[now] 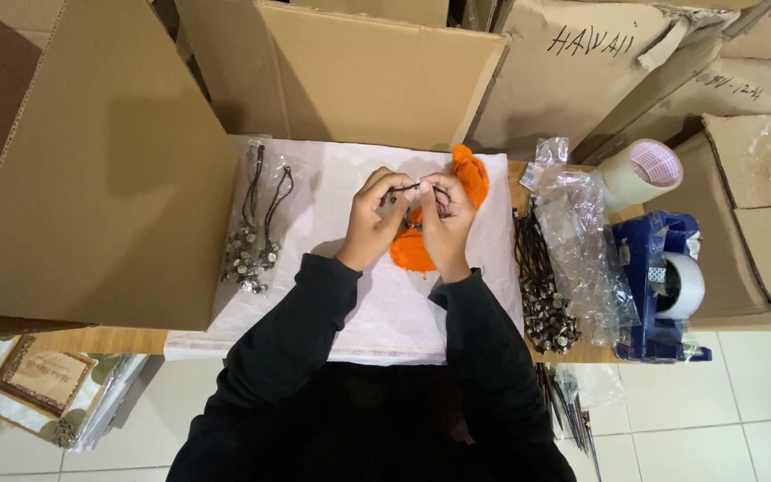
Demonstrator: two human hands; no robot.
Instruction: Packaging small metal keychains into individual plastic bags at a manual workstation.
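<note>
My left hand and my right hand are raised together over a white cloth. Both pinch a thin black cord stretched between their fingertips. An orange cloth lies under and behind my right hand, partly hidden by it. To the left on the white cloth lies a bagged bunch of black cords with metal charms. To the right lies a loose bundle of similar cords with charms.
A large open cardboard box flap stands at the left. More cardboard boxes line the back. Clear plastic bags, a tape roll and a blue tape dispenser sit at the right. A printed packet lies on the floor.
</note>
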